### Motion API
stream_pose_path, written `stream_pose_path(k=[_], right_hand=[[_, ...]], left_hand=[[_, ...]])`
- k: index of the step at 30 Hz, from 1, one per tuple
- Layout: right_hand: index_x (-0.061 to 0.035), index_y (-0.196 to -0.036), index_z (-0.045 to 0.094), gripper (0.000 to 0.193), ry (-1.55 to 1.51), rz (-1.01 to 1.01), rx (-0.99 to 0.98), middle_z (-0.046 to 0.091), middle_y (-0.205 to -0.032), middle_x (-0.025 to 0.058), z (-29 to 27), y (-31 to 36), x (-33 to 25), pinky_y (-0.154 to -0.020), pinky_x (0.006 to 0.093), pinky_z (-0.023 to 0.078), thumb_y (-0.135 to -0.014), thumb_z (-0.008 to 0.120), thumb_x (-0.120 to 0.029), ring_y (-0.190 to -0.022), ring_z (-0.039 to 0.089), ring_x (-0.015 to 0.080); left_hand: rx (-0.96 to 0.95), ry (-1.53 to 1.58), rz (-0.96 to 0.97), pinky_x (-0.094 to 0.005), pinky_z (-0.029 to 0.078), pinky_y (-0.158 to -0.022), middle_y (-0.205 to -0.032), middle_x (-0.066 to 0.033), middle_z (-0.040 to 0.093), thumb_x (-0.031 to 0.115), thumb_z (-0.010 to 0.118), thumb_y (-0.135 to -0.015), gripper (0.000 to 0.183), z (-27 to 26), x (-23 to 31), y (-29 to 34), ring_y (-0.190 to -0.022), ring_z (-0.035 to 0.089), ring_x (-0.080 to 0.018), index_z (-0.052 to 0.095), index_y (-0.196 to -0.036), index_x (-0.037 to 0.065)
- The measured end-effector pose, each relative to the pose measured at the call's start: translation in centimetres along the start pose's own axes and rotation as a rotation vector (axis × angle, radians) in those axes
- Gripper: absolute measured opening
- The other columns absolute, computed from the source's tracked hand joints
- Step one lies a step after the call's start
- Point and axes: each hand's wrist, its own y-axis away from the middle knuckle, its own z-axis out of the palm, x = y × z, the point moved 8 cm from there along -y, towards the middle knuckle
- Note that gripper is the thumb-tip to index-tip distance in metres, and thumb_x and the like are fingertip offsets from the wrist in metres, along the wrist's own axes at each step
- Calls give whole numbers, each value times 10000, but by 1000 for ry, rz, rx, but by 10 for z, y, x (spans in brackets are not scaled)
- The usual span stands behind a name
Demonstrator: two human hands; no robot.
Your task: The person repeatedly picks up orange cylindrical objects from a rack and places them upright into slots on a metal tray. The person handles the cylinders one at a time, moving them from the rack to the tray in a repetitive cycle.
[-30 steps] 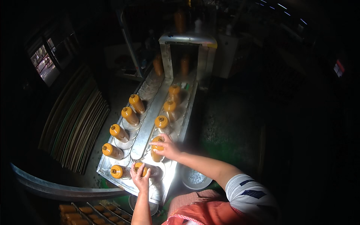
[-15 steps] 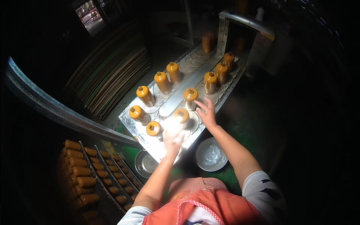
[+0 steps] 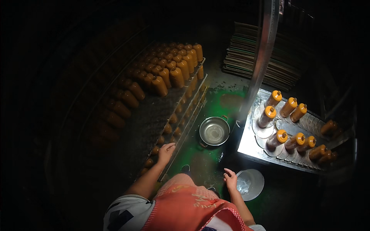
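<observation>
My left hand (image 3: 165, 152) hangs beside the edge of a rack shelf (image 3: 148, 111) on the left, its fingers loosely stretched and nothing seen in them. Orange-brown bottles (image 3: 177, 77) with short necks stand close together at that shelf's far end. My right hand (image 3: 230, 179) is next to a grey basin (image 3: 254, 184) on the floor, fingers apart and holding nothing. On the right, a brightly lit metal conveyor table (image 3: 248, 144) carries round plates with more bottles; the nearest bottles (image 3: 266, 116) are well away from both hands.
Between rack and conveyor, a two-handled metal pot (image 3: 214, 131) stands on the wet green floor (image 3: 192, 154). A metal post (image 3: 264, 46) rises by the conveyor's corner. Stacked boards (image 3: 246, 54) lie behind it. Lower rack tiers hold more bottles (image 3: 168, 128).
The view has swung left toward the rack, so the conveyor is now at the right. Both hands have come away from the conveyor bottles; the left is now by the rack.
</observation>
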Motion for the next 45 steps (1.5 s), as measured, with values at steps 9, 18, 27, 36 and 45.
stream_pose_path(k=[9, 18, 27, 36, 45], right_hand=[[-140, -1281, 666, 457, 381, -606, -315, 562, -1271, 125, 258, -141, -251, -915, 325, 491, -831, 710, -77, -1100, 584, 218], [-317, -1358, 594, 623, 800, -931, -148, 325, -1515, 251, 542, -281, -421, -1113, 479, 377, -771, 786, -235, -1338, 335, 478], [-336, -1225, 645, 541, 939, -906, 5, 394, -1435, 203, 562, -307, -417, -1019, 484, 473, -724, 807, -210, -1262, 412, 471], [-162, -1281, 655, 539, 372, -813, -154, 431, -1406, 189, 402, -252, -354, -1109, 411, 370, -764, 804, -198, -1330, 421, 333], [-63, -1279, 604, 460, -416, -139, 220, 629, -1193, 92, 39, -62, -141, -971, 343, 481, -867, 698, -242, -1102, 592, 197]], left_hand=[[697, -532, 205, -497, 375, -1106, -1490, -121, 427, 215, 700, -914, 415, -307, 3, -83, -1343, 406, -383, 625, -1320, 175], [618, -680, 120, -539, 366, -1100, -1564, -193, 288, 168, 782, -826, 562, -376, 4, -217, -1401, 294, -438, 590, -1349, 242], [820, -619, 139, -505, 383, -1076, -1520, -166, 351, 123, 787, -798, 496, -378, -5, -207, -1335, 376, -418, 663, -1265, 233], [476, -331, 368, -418, 420, -1042, -1382, -137, 495, 66, 827, -655, 497, -334, 0, -160, -1223, 510, -341, 724, -1138, 127], [-601, 452, 28, -354, 438, -1044, -1297, -88, 617, 147, 782, -768, 521, -31, 37, -86, -1175, 589, -205, 647, -1248, -2]])
